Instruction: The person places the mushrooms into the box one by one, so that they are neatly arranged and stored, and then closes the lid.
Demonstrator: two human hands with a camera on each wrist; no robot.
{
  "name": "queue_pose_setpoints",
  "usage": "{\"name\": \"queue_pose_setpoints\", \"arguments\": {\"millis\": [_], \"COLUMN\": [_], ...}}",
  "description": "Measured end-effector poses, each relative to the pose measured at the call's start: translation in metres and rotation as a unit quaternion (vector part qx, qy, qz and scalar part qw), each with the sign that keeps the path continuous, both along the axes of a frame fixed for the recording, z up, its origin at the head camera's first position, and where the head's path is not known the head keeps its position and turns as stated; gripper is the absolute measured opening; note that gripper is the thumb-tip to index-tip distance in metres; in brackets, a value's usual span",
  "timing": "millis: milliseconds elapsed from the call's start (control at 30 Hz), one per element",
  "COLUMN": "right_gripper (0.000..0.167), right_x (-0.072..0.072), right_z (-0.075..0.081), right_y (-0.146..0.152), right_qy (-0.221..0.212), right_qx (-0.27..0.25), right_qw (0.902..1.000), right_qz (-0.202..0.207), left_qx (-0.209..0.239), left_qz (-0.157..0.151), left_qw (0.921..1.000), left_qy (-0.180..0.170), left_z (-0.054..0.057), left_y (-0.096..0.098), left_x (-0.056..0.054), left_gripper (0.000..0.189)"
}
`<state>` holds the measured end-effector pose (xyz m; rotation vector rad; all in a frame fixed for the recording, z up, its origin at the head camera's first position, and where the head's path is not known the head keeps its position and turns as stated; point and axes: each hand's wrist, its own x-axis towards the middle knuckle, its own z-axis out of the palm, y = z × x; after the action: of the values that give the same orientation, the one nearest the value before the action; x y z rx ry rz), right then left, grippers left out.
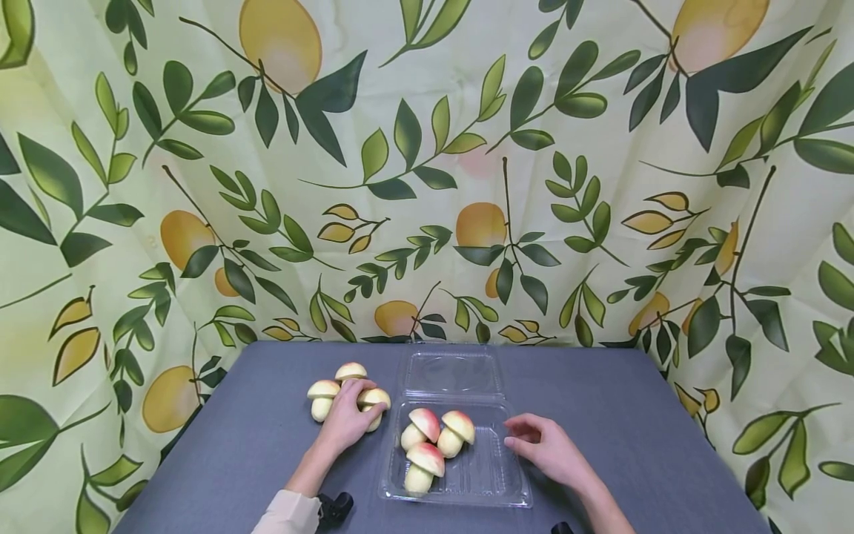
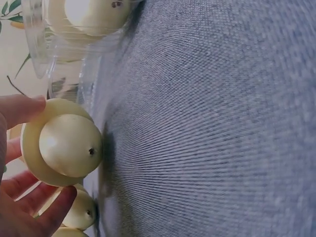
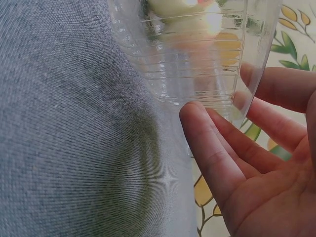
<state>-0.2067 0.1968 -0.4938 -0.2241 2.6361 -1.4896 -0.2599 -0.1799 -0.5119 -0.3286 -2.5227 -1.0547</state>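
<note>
My left hand (image 1: 348,415) grips a cream mushroom-shaped piece (image 2: 71,145), thumb on one side of its cap and fingers on the other. Its round stem end with a small dark hole faces the left wrist camera. Two similar mushrooms, one at the left (image 1: 322,400) and one behind (image 1: 350,371), stand close by. Three mushrooms with red-tinged caps, including a front one (image 1: 425,467), lie in the left part of a clear plastic container (image 1: 490,495). At that container's right rim is my right hand (image 1: 548,449), fingers loosely bent; contact with the plastic is hard to tell.
The container's clear lid (image 1: 454,373) lies opened back toward the wall. A grey cloth (image 1: 600,400) covers the table. Behind it hangs a curtain (image 1: 427,282) printed with leaves and fruit. A black object (image 1: 336,509) shows beside the left wrist.
</note>
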Motion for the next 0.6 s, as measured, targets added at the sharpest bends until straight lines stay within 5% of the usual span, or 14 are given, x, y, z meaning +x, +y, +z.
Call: {"name": "queue_pose_setpoints", "arguments": {"millis": [600], "right_gripper": [0.032], "right_x": [0.0], "right_z": [-0.002], "right_y": [0.004], "right_qy": [0.018], "right_qx": [-0.026], "right_qw": [0.999], "right_qz": [0.03], "left_qx": [0.005], "left_qz": [-0.007], "left_qw": [0.9995], "left_qy": [0.032], "left_z": [0.023], "left_y": [0.005], "left_x": [0.012], "left_gripper": [0.033]}}
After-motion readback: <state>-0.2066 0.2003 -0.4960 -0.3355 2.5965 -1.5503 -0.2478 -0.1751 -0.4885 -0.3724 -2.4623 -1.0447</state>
